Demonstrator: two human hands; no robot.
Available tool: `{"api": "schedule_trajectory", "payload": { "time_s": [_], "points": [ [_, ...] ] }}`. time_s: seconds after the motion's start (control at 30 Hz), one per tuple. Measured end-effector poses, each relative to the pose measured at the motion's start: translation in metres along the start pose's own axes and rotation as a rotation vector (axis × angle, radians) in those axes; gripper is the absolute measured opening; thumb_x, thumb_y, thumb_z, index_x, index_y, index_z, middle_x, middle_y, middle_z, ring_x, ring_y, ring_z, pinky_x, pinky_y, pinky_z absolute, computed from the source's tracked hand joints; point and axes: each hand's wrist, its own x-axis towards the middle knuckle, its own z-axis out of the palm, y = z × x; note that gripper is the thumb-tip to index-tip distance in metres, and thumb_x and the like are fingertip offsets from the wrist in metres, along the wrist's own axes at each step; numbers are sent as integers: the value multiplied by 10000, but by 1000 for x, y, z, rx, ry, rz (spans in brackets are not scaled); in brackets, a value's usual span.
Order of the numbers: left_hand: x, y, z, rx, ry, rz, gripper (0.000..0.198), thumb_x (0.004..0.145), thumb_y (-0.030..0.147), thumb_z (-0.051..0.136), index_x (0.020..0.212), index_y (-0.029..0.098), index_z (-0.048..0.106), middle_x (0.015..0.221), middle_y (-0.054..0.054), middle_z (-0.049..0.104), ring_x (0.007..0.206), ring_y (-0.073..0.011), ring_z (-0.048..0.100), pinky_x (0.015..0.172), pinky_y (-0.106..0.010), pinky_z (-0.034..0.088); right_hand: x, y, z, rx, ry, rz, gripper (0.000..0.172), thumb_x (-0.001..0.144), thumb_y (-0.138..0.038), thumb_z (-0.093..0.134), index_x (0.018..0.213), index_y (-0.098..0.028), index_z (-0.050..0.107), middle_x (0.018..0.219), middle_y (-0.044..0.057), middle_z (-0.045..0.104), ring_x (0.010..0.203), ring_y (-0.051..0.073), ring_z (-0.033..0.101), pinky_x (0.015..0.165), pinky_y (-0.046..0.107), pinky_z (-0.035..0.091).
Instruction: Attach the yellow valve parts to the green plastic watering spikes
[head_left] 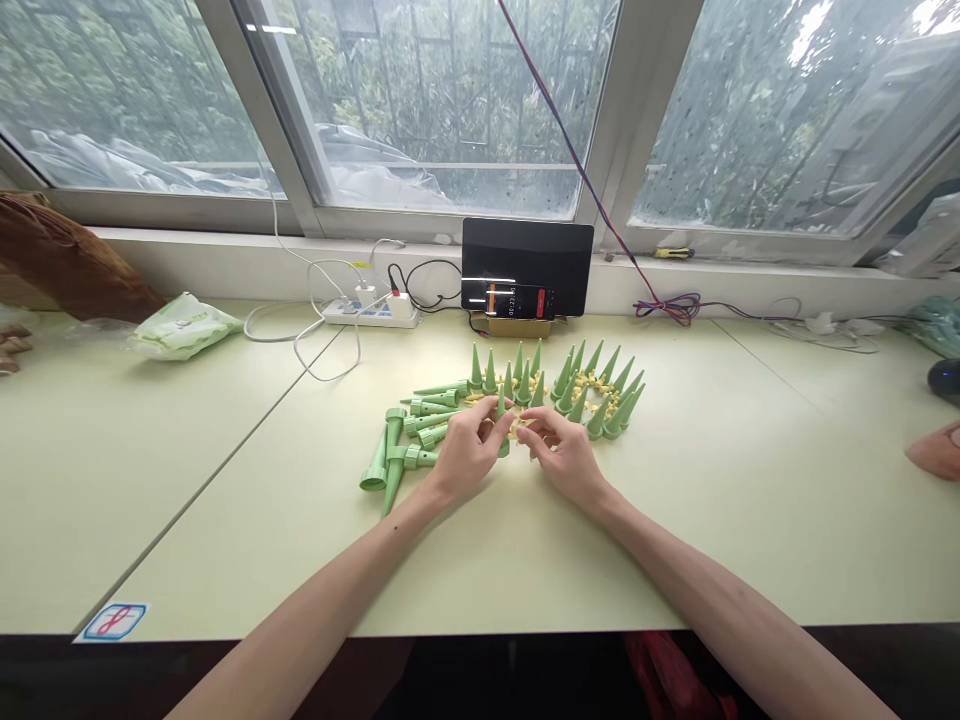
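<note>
My left hand is closed around a green plastic cone spike, which stands tip up with its wider base showing under my fingers. Close against it, the fingers of my right hand are pinched at a small pale yellow piece, partly hidden between both hands. Left of my hands lie several green cone spikes on their sides, with holes in their collars. Behind and to the right, more green spikes stand upright on their bases, with small yellow pieces scattered among them.
A black tablet leans at the window with a phone before it. A white power strip with cables, a green-white packet and bundled red-blue wire lie along the back. Another person's hand rests at the right edge.
</note>
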Motion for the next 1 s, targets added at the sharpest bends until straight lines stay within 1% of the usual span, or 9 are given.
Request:
{"api": "schedule_trajectory", "payload": {
  "time_s": [0.1, 0.2, 0.27, 0.4, 0.47, 0.53, 0.7, 0.8, 1.0],
  "points": [
    [0, -1, 0, 2, -7, 9, 281, 943, 418, 535, 1005, 154, 608, 648, 48, 451, 480, -66, 325, 460, -217, 255, 0, 1, 1, 19, -5, -9, 225, 941, -388, 587, 999, -182, 655, 726, 30, 692, 610, 165, 648, 538, 272, 496],
    [0, -1, 1, 6, -5, 6, 283, 944, 421, 532, 1002, 155, 609, 649, 48, 453, 475, -65, 318, 457, -218, 251, 0, 1, 1, 21, -4, -15, 235, 960, -392, 549, 968, -183, 657, 749, 38, 686, 629, 169, 658, 527, 269, 496],
    [0, -1, 1, 6, 2, 2, 283, 945, 420, 528, 1008, 157, 608, 649, 46, 463, 474, -66, 320, 457, -218, 249, 0, 0, 0, -4, 2, -15, 228, 955, -386, 557, 978, -182, 657, 813, 49, 698, 630, 161, 649, 533, 272, 502],
    [0, -2, 1, 11, 21, -3, 270, 946, 412, 528, 1006, 161, 608, 643, 44, 489, 481, -68, 322, 461, -216, 250, 0, -3, -1, -29, -14, -34, 216, 901, -353, 634, 1037, -186, 655, 1016, 80, 705, 685, 158, 647, 563, 278, 524],
    [0, -3, 1, 15, 26, -1, 266, 945, 410, 529, 1001, 163, 609, 631, 48, 472, 480, -69, 310, 461, -217, 247, 0, -3, -1, -23, -22, -40, 207, 892, -332, 641, 1041, -188, 655, 1041, 84, 702, 704, 161, 649, 565, 279, 527],
    [1, -3, 1, 18, 24, 3, 268, 945, 410, 528, 1004, 163, 610, 626, 51, 456, 478, -69, 301, 459, -217, 243, 0, -2, -1, -18, -21, -40, 193, 893, -316, 637, 1037, -188, 656, 1018, 81, 705, 706, 164, 652, 564, 280, 525],
    [0, -4, 0, 39, 14, 27, 256, 949, 399, 525, 1008, 165, 610, 624, 53, 441, 480, -71, 313, 460, -216, 244, 1, 1, 0, -9, -13, -20, 180, 890, -297, 638, 1031, -185, 648, 871, 49, 705, 653, 159, 646, 558, 281, 513],
    [0, -4, 0, 45, 7, 35, 251, 953, 393, 522, 1016, 166, 607, 639, 50, 453, 479, -68, 316, 461, -217, 246, 0, 2, 0, -7, -12, -5, 174, 889, -296, 638, 1023, -186, 648, 836, 39, 701, 616, 152, 634, 551, 282, 504],
    [0, -4, 0, 52, 6, 44, 247, 956, 389, 518, 1017, 165, 605, 643, 53, 428, 475, -65, 319, 460, -218, 251, 0, 3, 0, 10, -5, -6, 163, 894, -303, 632, 1009, -189, 648, 773, 22, 689, 568, 143, 612, 538, 277, 486]
  ]
}}
